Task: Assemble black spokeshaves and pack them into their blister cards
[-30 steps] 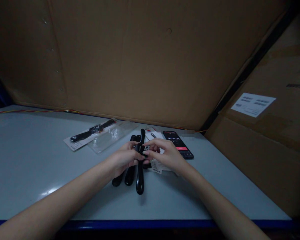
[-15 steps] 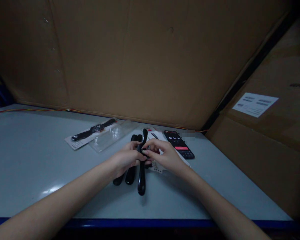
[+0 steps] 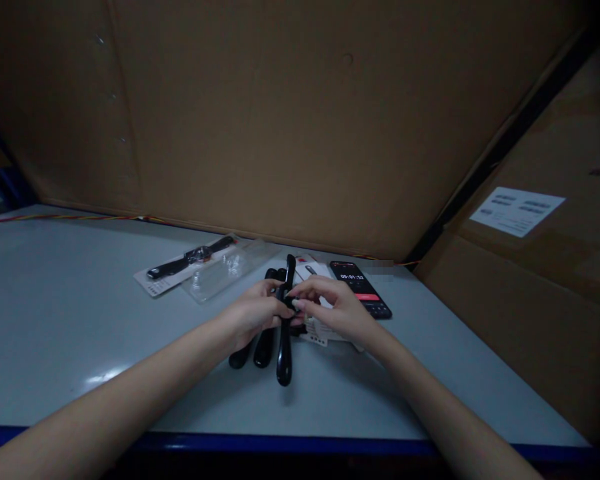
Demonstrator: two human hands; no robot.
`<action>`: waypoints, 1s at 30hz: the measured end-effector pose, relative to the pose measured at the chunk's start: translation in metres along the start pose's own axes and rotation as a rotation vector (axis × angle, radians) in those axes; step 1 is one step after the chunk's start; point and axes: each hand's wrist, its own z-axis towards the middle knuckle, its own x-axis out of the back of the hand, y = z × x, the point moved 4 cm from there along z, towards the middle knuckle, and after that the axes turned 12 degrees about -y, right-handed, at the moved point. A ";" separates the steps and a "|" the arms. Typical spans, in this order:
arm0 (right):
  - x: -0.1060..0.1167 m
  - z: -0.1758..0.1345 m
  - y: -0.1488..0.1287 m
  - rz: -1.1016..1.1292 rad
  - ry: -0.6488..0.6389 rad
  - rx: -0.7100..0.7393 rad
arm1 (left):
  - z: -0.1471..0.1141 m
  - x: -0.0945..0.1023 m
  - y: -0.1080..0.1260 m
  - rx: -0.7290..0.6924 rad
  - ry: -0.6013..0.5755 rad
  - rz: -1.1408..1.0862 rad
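Observation:
My left hand (image 3: 257,310) is closed around the middle of a long black-handled tool (image 3: 284,360), its thumb pressed across it. The tool is slim with rounded ends, tilted slightly, one end toward me. My right hand (image 3: 330,303) pinches with thumb and fingertips at a small dark part on the right side of the tool's middle; fingers hide most of it. Under and left of my left hand, similar black-handled tools (image 3: 263,350) lie side by side on the table. Printed cards (image 3: 315,337) lie partly covered beneath my right hand.
A carded black tool (image 3: 167,269) and a clear plastic package (image 3: 215,277) lie at back left. A phone showing a timer (image 3: 357,287) lies right of my hands. Cardboard walls (image 3: 280,133) bound the grey table (image 3: 80,320) behind and at right; a wire (image 3: 80,217) runs along the back.
My right fingertips have shifted slightly at the tool's middle, while the left keeps its grip. The camera view has moved a little, and the phone's timer has advanced one second.

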 end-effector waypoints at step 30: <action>-0.009 -0.001 -0.019 -0.352 0.024 0.131 | -0.005 -0.006 0.002 -0.010 0.046 0.037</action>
